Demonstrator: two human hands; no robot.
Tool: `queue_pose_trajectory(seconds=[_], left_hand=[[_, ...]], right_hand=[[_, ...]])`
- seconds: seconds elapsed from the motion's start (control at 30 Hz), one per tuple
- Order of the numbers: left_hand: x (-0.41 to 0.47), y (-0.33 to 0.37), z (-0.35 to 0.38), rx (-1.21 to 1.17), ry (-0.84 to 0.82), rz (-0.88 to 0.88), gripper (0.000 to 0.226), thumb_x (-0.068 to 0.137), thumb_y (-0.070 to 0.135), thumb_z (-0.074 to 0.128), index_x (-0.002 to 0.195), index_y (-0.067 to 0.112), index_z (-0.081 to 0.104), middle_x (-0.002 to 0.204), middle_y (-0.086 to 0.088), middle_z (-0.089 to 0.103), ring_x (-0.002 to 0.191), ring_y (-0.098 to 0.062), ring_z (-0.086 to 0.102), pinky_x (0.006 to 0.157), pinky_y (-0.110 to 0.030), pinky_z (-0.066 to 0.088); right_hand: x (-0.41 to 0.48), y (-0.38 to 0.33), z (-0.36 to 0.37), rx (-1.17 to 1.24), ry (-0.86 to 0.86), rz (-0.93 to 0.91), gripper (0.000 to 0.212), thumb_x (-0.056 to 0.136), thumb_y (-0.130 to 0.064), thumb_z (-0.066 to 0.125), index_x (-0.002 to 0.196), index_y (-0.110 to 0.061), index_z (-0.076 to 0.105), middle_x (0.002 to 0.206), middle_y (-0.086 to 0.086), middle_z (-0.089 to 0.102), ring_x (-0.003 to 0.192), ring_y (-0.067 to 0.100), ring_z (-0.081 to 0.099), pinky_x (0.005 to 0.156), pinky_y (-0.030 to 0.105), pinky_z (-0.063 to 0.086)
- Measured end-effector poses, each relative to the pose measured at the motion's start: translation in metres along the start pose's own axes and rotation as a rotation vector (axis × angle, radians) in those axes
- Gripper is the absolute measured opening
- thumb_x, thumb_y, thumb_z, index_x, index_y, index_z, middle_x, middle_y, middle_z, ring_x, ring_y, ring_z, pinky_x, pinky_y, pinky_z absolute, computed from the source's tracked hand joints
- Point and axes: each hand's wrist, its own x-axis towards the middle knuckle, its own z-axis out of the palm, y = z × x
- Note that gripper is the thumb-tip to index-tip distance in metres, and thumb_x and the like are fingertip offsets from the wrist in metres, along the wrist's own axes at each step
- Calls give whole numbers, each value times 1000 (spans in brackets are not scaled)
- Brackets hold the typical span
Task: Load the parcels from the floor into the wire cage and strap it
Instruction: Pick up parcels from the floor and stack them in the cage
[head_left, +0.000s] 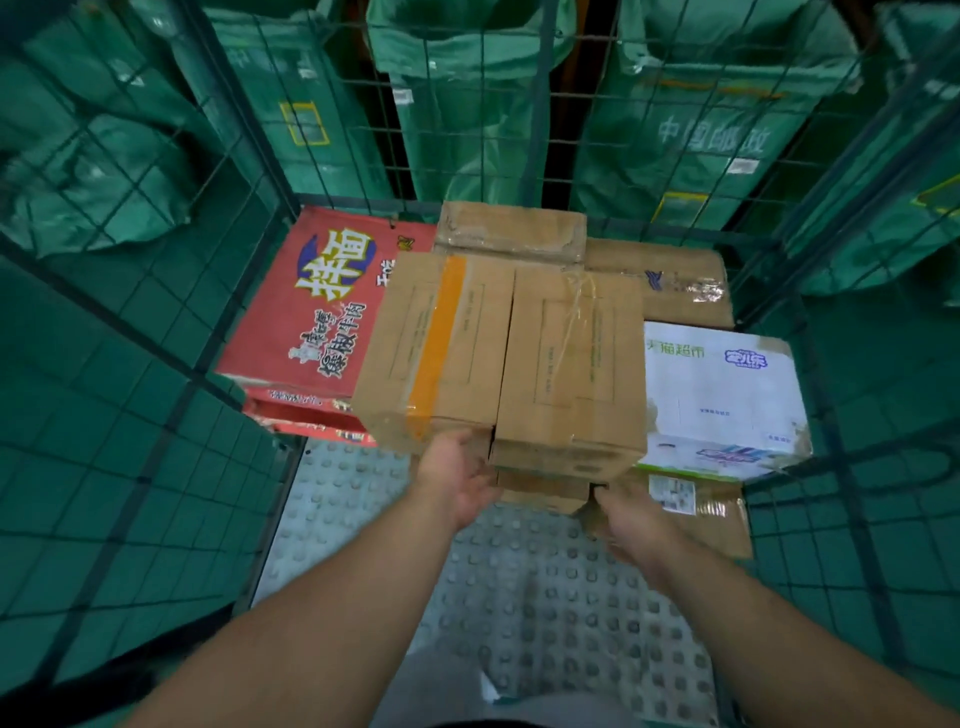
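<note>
Head view, looking down into the green wire cage (130, 326). Its floor (519, 597) is grey studded metal, and the near half is showing bare plate. Green mail sacks (467, 104) are hanging just outside the back and side mesh.

All the parcels are sitting along the back edge of the floor. The red box (311, 306) is filling the back-left corner and the white box (722, 395) is lying toward the right side on top of a brown one. More brown cartons are pressing up against the back mesh.

In the middle, two brown boxes are lying side by side and touching. The taped box (436, 353) has an orange stripe and the string box (571, 364) is just right of it. Both long axes are running front to back, short ends facing the person. They're resting on a low box (545, 488) that's peeking out underneath.

The left hand (457, 478) is sitting at the near end of the taped box, fingers curling round its bottom edge, so it's holding that box. The right hand (628, 525) is reaching in at the low box's near right corner and touching it. It's blurry, so I can't tell whether it's gripping or just resting there.
</note>
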Motion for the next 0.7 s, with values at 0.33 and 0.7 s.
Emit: queue_pose_trajectory(seconds=[0.33, 0.7], left_hand=[[-77, -69, -107, 484, 48, -18, 32, 102, 33, 58, 126, 15, 66, 120, -5, 73, 112, -27, 69, 104, -43, 49], [-136, -169, -145, -30, 272, 191, 29, 103, 30, 53, 123, 16, 67, 120, -8, 72, 108, -28, 69, 91, -38, 51]], right_hand=[[-115, 63, -29, 16, -393, 95, 20, 104, -23, 58, 116, -14, 71, 102, 10, 78, 84, 23, 70, 75, 34, 51], [-74, 57, 23, -442, -546, -43, 20, 106, -31, 52, 114, -19, 66, 106, 6, 75, 85, 17, 67, 73, 29, 47]])
